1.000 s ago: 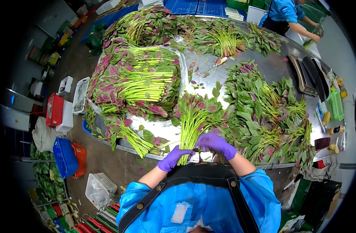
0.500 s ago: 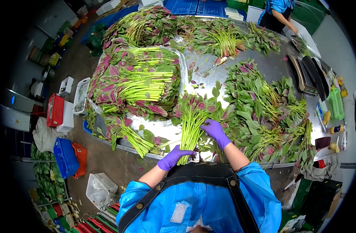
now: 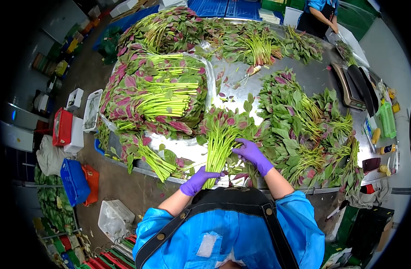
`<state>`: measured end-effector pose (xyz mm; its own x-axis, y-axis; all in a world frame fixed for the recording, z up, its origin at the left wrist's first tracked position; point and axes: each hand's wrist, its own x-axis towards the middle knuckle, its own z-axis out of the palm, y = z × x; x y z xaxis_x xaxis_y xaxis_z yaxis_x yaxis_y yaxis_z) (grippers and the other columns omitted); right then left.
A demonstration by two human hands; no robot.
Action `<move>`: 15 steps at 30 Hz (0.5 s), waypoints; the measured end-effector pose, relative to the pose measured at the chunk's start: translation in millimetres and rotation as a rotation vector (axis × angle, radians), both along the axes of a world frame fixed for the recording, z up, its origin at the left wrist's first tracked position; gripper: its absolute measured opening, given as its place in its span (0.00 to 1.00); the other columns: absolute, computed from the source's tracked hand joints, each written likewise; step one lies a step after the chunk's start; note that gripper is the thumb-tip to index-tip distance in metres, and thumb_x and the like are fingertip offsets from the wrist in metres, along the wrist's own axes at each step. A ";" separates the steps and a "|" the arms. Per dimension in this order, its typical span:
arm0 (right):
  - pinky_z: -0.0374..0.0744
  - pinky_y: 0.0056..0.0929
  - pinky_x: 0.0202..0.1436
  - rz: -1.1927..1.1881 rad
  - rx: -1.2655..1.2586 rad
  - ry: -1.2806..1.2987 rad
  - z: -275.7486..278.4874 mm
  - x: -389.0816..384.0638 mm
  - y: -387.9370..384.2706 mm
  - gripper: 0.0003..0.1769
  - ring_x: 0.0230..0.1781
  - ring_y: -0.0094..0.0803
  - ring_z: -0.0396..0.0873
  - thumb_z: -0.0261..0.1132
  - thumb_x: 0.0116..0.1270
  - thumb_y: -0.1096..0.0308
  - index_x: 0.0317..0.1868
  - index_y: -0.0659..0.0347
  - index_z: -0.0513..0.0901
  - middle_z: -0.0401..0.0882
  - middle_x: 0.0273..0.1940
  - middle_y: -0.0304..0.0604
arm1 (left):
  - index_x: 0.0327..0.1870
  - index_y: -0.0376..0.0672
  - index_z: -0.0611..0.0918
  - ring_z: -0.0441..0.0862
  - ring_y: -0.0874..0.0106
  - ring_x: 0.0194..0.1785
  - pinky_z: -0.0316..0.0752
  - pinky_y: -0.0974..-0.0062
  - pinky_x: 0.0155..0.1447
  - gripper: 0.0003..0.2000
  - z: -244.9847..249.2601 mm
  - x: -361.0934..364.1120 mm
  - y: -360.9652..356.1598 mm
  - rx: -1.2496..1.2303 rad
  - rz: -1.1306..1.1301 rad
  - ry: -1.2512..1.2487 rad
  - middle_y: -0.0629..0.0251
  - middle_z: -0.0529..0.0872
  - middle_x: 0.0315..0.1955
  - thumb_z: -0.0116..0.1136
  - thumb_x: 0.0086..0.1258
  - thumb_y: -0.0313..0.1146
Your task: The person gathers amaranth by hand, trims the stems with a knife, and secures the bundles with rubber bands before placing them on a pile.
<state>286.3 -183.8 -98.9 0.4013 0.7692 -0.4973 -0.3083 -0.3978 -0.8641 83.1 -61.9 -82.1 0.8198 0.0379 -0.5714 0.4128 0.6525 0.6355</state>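
Note:
A bunch of leafy greens [image 3: 219, 145] with pale green stems and green-purple leaves lies at the table's front edge. My left hand [image 3: 197, 181], in a purple glove, is wrapped round its stem ends. At the bunch's right side is my right hand [image 3: 252, 154], also gloved, its fingertips by the upper stems; whether they pinch anything is too small to make out. A large stack of greens [image 3: 169, 99] rests on clear plastic to the left. More loose greens [image 3: 295, 130] cover the right side. A small bunch [image 3: 157, 163] lies left of my left hand.
The metal table [image 3: 241, 85] also bears a knife [image 3: 254, 70], a scale [image 3: 348, 87] and a green basket [image 3: 387, 120]. A co-worker [image 3: 319, 15] stands at the far right. Blue [image 3: 75, 181] and red [image 3: 62, 127] crates are at the left.
My right hand has shifted slightly right and down along the bunch. My left hand has moved slightly left, still round the stems. The co-worker's arm has moved a little.

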 end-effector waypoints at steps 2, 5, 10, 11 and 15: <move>0.65 0.17 0.13 -0.020 -0.148 -0.064 4.0 -7.3 10.9 0.28 0.11 0.19 0.68 0.67 0.56 0.68 0.56 0.67 0.70 0.76 0.18 0.38 | 0.53 0.36 0.72 0.80 0.74 0.41 0.75 0.80 0.39 0.19 -1.6 -0.4 -1.4 0.017 -0.026 -0.008 0.56 0.82 0.41 0.58 0.59 0.27; 0.71 0.23 0.19 -0.036 -0.177 -0.165 -20.0 -9.0 19.3 0.33 0.15 0.26 0.73 0.67 0.53 0.62 0.58 0.68 0.68 0.78 0.20 0.43 | 0.52 0.36 0.72 0.79 0.75 0.41 0.74 0.81 0.39 0.18 -1.0 0.0 0.1 0.038 -0.053 -0.009 0.55 0.81 0.44 0.57 0.60 0.27; 0.74 0.30 0.25 -0.064 -0.241 -1.059 -57.3 -10.3 26.8 0.18 0.16 0.29 0.76 0.65 0.50 0.57 0.37 0.62 0.81 0.78 0.19 0.41 | 0.52 0.36 0.72 0.79 0.74 0.40 0.75 0.81 0.39 0.18 -1.5 1.6 -1.2 0.045 -0.074 -0.009 0.56 0.82 0.42 0.58 0.60 0.26; 0.74 0.30 0.25 -0.065 -0.243 -1.058 -62.3 -9.8 25.6 0.18 0.16 0.29 0.76 0.65 0.50 0.57 0.37 0.62 0.81 0.78 0.19 0.41 | 0.52 0.36 0.72 0.79 0.74 0.40 0.75 0.80 0.39 0.18 -1.3 1.4 -1.5 0.041 -0.071 0.001 0.56 0.82 0.41 0.58 0.59 0.26; 0.70 0.24 0.21 0.098 -0.047 -0.614 -14.4 -4.8 13.6 0.08 0.16 0.22 0.73 0.63 0.53 0.63 0.30 0.57 0.81 0.76 0.17 0.33 | 0.52 0.36 0.72 0.80 0.72 0.40 0.76 0.79 0.39 0.18 -1.2 -0.9 -0.3 0.008 0.002 0.002 0.58 0.82 0.39 0.58 0.59 0.26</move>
